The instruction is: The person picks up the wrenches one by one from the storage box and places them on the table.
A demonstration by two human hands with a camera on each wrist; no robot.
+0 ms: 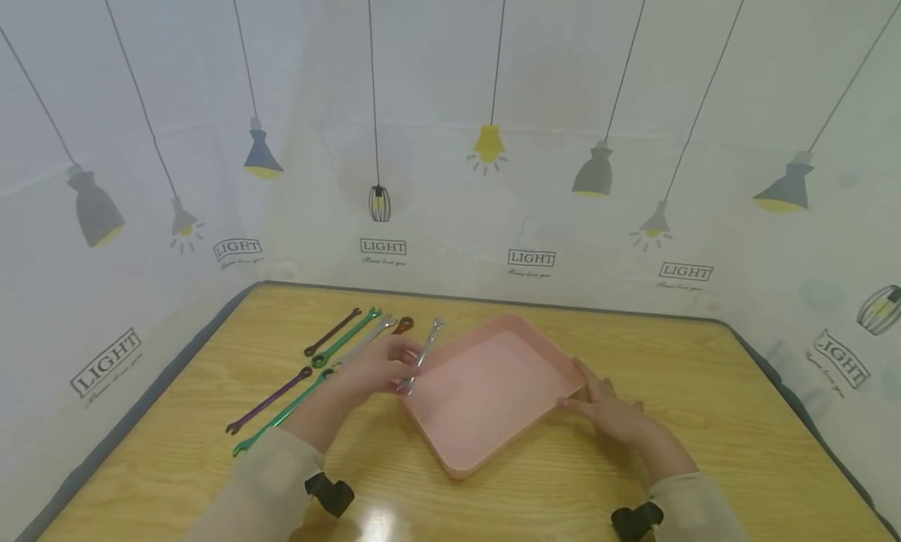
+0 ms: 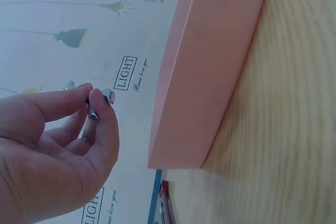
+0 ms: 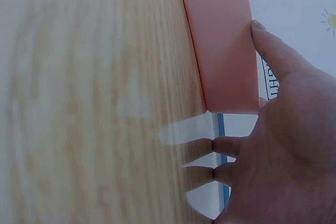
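Observation:
Between its thumb and fingertips, my left hand (image 1: 380, 364) pinches a silver wrench (image 1: 428, 345). In the head view this wrench overlaps the left edge of a shallow pink tray (image 1: 493, 393); the left wrist view shows the wrench's shiny end (image 2: 109, 96) raised beside the tray's wall (image 2: 210, 72). My right hand (image 1: 612, 410) is at the tray's right corner, its thumb touching the rim on the near side and its index finger along the other side. In the right wrist view its other fingers (image 3: 226, 145) reach down to the table.
Left of the tray lie a dark red wrench (image 1: 333, 332), a green wrench (image 1: 348, 335), a silver wrench (image 1: 369, 337) and an orange-red wrench (image 1: 404, 324). Nearer are a purple wrench (image 1: 269, 401) and another green wrench (image 1: 281, 415). A lamp-printed curtain (image 1: 443, 237) surrounds the wooden table (image 1: 704, 417).

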